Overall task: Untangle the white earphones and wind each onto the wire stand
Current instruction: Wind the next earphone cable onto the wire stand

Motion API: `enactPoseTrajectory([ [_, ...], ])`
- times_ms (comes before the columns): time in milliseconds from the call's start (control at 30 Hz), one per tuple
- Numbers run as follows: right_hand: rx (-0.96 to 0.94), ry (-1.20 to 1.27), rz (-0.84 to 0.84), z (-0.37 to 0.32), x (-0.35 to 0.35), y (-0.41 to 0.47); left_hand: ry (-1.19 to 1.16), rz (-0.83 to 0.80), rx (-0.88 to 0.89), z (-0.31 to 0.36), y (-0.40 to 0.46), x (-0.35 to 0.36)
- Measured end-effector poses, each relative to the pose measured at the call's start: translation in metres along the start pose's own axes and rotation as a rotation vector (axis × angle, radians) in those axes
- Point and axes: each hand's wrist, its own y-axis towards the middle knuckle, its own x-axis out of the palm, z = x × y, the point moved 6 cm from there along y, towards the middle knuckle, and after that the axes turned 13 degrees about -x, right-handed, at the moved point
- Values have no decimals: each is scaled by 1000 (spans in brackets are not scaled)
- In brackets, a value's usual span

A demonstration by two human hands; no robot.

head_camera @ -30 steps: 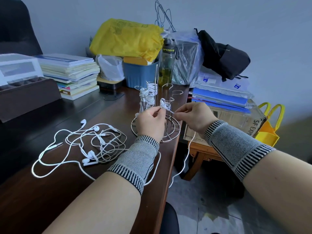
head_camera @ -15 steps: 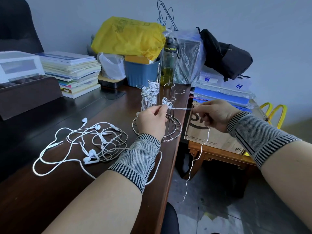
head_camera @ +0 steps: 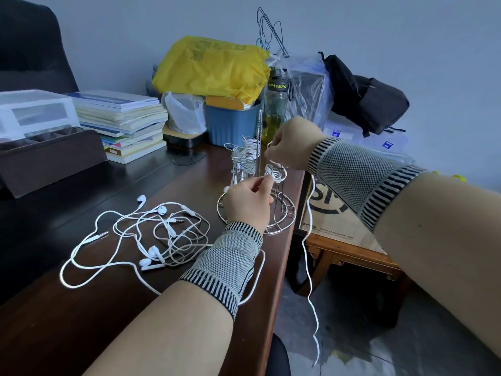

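Near the desk's (head_camera: pixel 81 335) right edge, left hand (head_camera: pixel 248 203) pinches light, limp earphone cord (head_camera: pixel 309 267) at the wire stand (head_camera: pixel 282 210); right hand (head_camera: pixel 291 143) grips its slack; best held near the coil.

two hands (head_camera: pixel 248 203), one wire stand (head_camera: pixel 282 215), one yellow bag (head_camera: pixel 211 67), one bottle (head_camera: pixel 275 109), one blue bin (head_camera: pixel 230 126)

The dark cap band of the green bottle (head_camera: pixel 276 107), in the upper middle of the frame, reads "UP-TEMPO"; lower on its body stands small vertical lettering too small to read. The cardboard box (head_camera: pixel 334 218) at right of centre bears large black letters "SF", partly hidden by the forearm, and beneath them a fine line of print, apparently a web address, not clearly legible.
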Motion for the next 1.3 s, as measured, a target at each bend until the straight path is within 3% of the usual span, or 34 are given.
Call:
enactPoseTrajectory([
  [200,-314,-352,-179,-47,10,-20,54,22,-7,-1,2,-1],
  [333,-455,-414,-34,-42,17,-40,94,16,-25,-1,0,-2],
  [433,-477,-219,149,-24,20,-57,89,-4,14,3,-2,-1],
  [533,-379,62,257,3,24,-69,79,-1,57,4,-4,-1],
  [633,-118,323,182,35,36,-72,74,-11,74,5,-7,-2],
  [767,59,517,147,54,49,-73,15,-22,-6,1,-7,-3],
  [933,249,492,78,82,51,-72,61,-2,22,4,-5,-3],
  [1033,332,397,155,92,33,-71,58,1,9,2,-3,-2],
  [1167,220,245,249,68,6,-51,32,-2,-3,0,-1,-1],
  [1300,60,87,175,30,-3,-26,30,-15,-6,0,-1,0],
])
